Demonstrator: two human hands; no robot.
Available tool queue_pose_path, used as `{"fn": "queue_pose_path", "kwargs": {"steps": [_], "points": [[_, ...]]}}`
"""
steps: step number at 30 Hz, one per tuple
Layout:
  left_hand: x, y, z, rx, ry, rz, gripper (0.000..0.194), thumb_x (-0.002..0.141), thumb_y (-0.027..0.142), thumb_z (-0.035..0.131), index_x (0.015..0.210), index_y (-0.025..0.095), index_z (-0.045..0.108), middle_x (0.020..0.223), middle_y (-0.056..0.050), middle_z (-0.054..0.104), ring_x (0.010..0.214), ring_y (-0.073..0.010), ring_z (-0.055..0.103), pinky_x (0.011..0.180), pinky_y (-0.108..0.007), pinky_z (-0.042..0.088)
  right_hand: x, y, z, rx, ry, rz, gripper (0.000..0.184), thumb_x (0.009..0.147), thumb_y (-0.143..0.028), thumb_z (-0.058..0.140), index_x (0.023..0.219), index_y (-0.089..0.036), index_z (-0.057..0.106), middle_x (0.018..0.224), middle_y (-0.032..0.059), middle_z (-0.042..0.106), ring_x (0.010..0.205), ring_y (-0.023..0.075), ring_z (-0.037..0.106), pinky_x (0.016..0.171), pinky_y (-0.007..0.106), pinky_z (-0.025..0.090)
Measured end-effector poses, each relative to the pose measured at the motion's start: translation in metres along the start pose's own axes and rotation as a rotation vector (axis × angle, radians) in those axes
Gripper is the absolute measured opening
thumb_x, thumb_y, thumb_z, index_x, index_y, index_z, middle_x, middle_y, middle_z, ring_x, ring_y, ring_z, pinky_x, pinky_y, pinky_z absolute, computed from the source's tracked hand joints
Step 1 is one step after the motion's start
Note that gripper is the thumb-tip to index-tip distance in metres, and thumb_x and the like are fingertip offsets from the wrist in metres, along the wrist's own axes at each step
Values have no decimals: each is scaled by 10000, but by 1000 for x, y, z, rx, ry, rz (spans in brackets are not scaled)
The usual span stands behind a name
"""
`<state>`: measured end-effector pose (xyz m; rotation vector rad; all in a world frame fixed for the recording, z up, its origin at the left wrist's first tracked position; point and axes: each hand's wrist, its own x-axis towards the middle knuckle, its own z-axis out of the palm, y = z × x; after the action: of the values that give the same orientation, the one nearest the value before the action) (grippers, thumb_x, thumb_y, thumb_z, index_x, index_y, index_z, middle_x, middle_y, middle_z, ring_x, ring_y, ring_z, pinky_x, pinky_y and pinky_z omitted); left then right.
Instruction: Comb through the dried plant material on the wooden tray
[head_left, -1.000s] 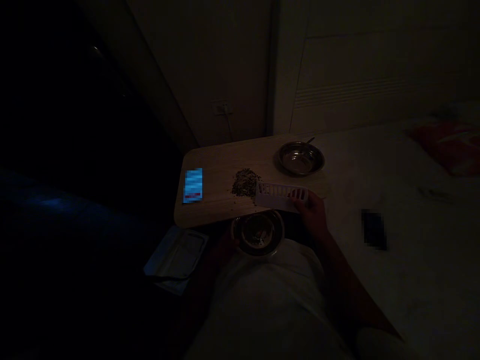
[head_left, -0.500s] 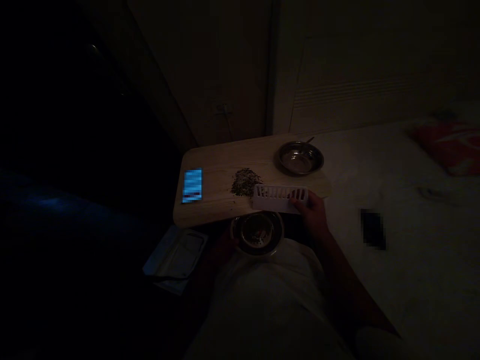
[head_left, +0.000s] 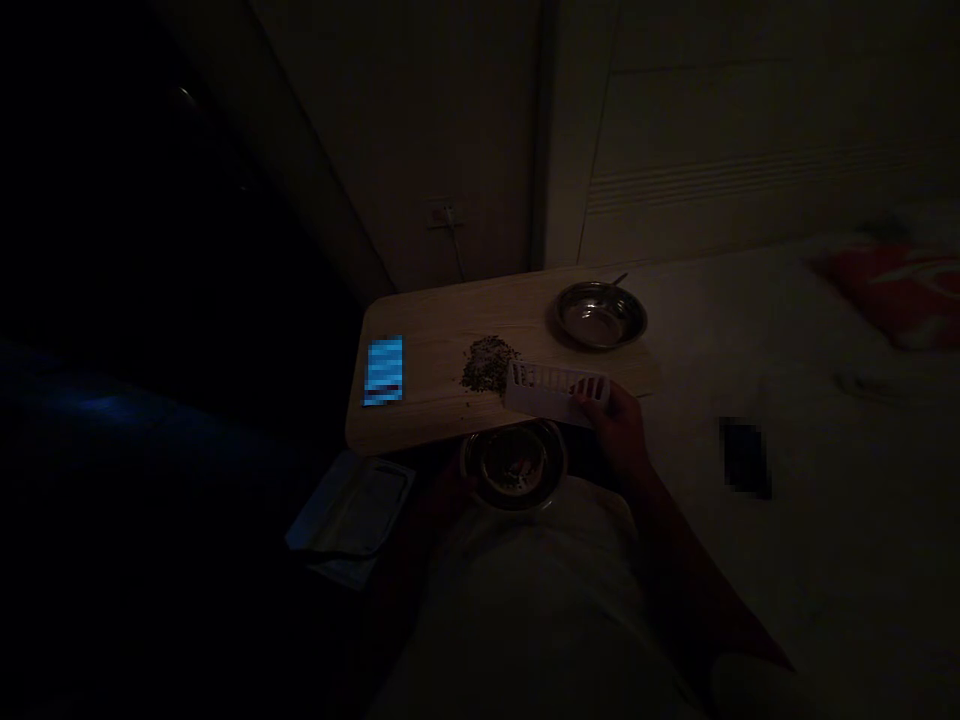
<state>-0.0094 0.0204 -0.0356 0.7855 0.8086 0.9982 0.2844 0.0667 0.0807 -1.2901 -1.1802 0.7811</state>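
Note:
My right hand (head_left: 624, 430) is closed round the right end of a white slotted plastic basket (head_left: 551, 400). The basket's left end is beside a loose pile of dark and pale seed-like bits (head_left: 487, 364) on the wooden table (head_left: 420, 320). Just below the table's near edge, a metal bowl (head_left: 517, 500) sits against my lap, with some dark bits inside it. At that bowl's left rim my left hand (head_left: 456, 488) grips it; most of its fingers are lost in the dark.
Another metal bowl (head_left: 600, 318) with a handle behind it stands at the table's right end. A lit phone (head_left: 383, 370) lies at the left. A pale packet (head_left: 352, 515) is below the table. On the white bed (head_left: 825, 480) are a dark blurred object (head_left: 745, 456) and red cloth (head_left: 892, 295).
My right hand has moved the basket slightly to the left and away from me, and the basket has tilted a little. The bowl by my lap stays in place.

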Motion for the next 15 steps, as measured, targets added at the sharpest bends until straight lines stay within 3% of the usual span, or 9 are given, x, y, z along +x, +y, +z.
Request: {"fn": "queue_pose_path", "kwargs": {"steps": [6,15], "points": [[-2,6,8,-29,-27,-1,827,673,340,852,1426,270,515,1525,-100,491,1454,-395,319,1186,-553,245,2,2,-1,25,54,10,246,769,-385,734,928,-200,706,897,34,733,815,219,650,758,336,505],[0,-1,-1,-12,12,22,784,670,320,861,1391,265,558,1491,-102,531,1446,-392,338,1191,-540,240,1,0,1,-42,50,-38,223,810,-374,693,936,-191,707,884,39,722,809,216,641,764,338,492]]}}
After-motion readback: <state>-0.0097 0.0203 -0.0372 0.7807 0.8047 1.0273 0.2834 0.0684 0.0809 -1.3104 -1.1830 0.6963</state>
